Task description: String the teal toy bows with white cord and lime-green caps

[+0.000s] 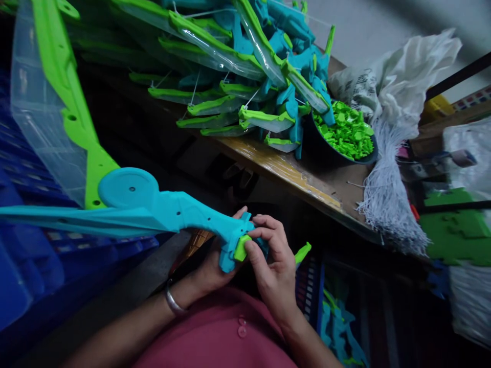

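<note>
A large plastic toy piece, shaped like a toy bow, has a turquoise body (pixel 192 210) and a lime-green arm (pixel 72 92) edged with clear plastic. It stretches from the left edge to the middle of the view. My left hand (pixel 213 268) grips its narrow end from below, with most of the fingers hidden behind it. My right hand (pixel 274 260) has its thumb and fingers closed on a small lime-green block (pixel 241 248) at that end. I cannot tell how deeply the block sits in the turquoise part.
Similar turquoise and green pieces (pixel 284 122), some strung with white cord, are heaped on a bench (pixel 268 158). A dark bowl (pixel 337 158) holds small green parts. White strings (pixel 391 189) hang over the bench edge. Blue crates (pixel 38 286) stand at left; another crate (pixel 320 301) is lower right.
</note>
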`<action>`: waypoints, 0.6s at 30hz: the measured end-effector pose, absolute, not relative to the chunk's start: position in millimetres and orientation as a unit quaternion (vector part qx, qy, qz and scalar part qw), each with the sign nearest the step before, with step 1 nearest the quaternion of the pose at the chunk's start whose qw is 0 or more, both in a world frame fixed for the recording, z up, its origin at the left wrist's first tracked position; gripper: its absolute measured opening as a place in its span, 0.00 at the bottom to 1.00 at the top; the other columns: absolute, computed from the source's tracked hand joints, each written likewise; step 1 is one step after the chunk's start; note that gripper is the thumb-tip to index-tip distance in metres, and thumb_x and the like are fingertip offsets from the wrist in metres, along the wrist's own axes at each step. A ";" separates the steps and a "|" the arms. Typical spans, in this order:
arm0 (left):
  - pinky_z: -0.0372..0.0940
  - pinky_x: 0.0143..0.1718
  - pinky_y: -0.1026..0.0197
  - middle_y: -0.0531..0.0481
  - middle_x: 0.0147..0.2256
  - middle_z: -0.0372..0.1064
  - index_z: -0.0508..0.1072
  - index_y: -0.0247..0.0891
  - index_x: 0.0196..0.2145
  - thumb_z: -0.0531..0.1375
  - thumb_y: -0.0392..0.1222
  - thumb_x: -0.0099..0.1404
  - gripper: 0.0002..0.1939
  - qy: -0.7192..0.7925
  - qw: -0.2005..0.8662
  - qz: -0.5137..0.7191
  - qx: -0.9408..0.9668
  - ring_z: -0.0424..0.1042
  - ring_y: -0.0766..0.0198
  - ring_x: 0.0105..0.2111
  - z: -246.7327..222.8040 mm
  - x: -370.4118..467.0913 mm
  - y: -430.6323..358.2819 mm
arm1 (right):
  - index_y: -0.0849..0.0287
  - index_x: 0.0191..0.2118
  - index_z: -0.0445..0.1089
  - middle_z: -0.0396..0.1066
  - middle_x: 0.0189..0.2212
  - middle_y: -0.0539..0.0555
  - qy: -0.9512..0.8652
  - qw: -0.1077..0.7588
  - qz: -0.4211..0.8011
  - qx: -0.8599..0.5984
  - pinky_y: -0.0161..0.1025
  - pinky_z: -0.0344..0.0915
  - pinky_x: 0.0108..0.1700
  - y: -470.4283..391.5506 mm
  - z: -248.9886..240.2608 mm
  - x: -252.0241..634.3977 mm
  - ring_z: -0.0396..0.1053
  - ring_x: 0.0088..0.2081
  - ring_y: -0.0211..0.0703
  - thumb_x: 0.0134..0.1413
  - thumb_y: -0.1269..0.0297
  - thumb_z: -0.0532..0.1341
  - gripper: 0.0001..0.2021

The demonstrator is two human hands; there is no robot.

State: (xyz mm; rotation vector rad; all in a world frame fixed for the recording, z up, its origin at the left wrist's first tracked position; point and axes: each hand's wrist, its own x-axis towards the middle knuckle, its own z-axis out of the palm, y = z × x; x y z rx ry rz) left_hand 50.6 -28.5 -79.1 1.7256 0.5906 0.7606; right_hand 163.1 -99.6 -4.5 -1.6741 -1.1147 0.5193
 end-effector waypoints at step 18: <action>0.70 0.52 0.54 0.48 0.41 0.77 0.77 0.40 0.44 0.61 0.50 0.67 0.13 0.233 0.684 0.154 0.674 0.76 0.53 0.44 -58.1 22.9 -17.3 | 0.47 0.68 0.58 0.60 0.68 0.53 -0.501 0.378 0.367 -0.686 0.48 0.56 0.70 -109.3 -8.0 187.0 0.58 0.68 0.49 0.69 0.57 0.60 0.25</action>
